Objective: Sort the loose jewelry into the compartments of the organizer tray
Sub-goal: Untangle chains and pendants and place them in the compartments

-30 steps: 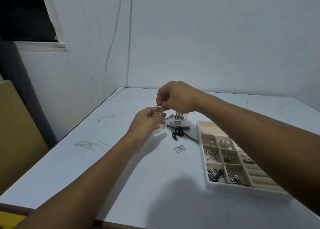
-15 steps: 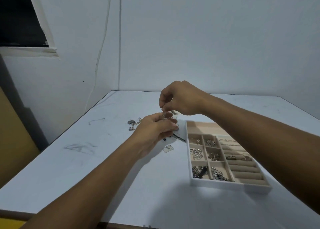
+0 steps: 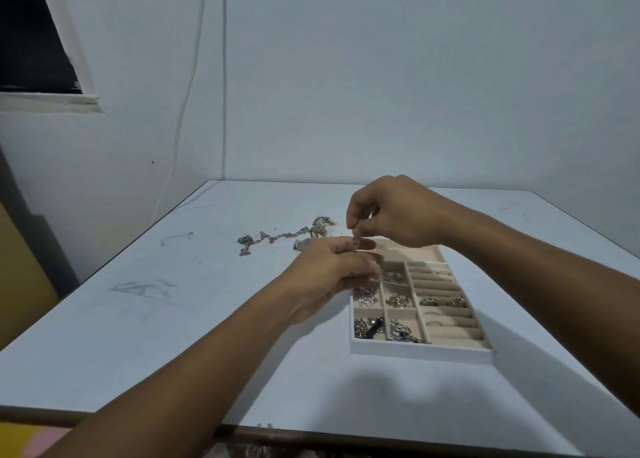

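Note:
A small silver jewelry piece [image 3: 356,244] hangs between my two hands above the far left corner of the organizer tray [image 3: 415,351]. My right hand [image 3: 391,212] pinches its top with thumb and forefinger. My left hand [image 3: 332,270] sits just below, fingers curled around its lower end. The white tray has beige compartments: several on the left hold silver pieces, and ring rolls on the right hold a few rings. Loose jewelry lies on the table behind my hands: a silver chain [image 3: 270,239] and a small heap [image 3: 320,227].
The white table [image 3: 138,319] stands in a room corner, walls at the back and left. A cable [image 3: 224,77] runs down the back wall. The table's front edge is near the bottom of the view.
The view has shifted left and the hands have moved toward the tray's far left corner. My left hand now covers the dark jewelry that lay beside the tray. Both hands still hold the silver piece.

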A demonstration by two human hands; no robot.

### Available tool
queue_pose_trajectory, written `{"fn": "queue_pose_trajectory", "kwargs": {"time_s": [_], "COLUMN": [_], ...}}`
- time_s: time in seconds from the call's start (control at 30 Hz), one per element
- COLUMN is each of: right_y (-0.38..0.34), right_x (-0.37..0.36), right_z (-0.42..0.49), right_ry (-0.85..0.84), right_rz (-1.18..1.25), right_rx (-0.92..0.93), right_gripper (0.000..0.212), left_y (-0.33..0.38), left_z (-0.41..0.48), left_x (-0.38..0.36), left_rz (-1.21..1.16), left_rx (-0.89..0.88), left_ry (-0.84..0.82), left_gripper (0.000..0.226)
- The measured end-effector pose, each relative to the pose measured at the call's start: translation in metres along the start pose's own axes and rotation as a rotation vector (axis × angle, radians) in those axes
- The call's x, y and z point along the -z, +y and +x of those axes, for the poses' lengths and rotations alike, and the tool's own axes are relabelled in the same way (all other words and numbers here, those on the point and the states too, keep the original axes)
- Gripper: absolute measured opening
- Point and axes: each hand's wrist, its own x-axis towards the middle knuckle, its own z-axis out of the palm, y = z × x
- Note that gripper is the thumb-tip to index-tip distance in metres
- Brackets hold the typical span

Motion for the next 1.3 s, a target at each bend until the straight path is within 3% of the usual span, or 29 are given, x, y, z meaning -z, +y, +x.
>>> {"fn": "queue_pose_trajectory", "kwargs": {"time_s": [0.3, 0.57, 0.8, 0.93, 1.3], "right_y": [0.011, 0.023, 0.027, 0.027, 0.038], "right_x": [0.009, 0.008, 0.003, 0.002, -0.006], "right_z": [-0.034, -0.054, -0.067, -0.077, -0.098], "right_ry": [0.021, 0.037, 0.02, 0.03, 0.062], "right_rz": [0.008, 0.015, 0.064, 0.076, 0.079], "right_rx": [-0.055, -0.09, -0.103, -0.108, -0.154], "right_gripper": [0.015, 0.008, 0.006, 0.007, 0.006], "left_y": [-0.003, -0.008, -0.007, -0.006, -0.001], "left_z": [-0.002, -0.007, -0.015, -0.021, -0.03], "left_x": [-0.031, -0.047, -0.049, -0.054, -0.051], "left_rz": [0.054, 0.069, 0.124, 0.186, 0.289], "left_rx": [0.054, 0.079, 0.101, 0.097, 0.087], "left_ry": [-0.024, -0.063, -0.069, -0.087, 0.033], "left_gripper": [0.033, 0.018, 0.029, 0.023, 0.027]}}
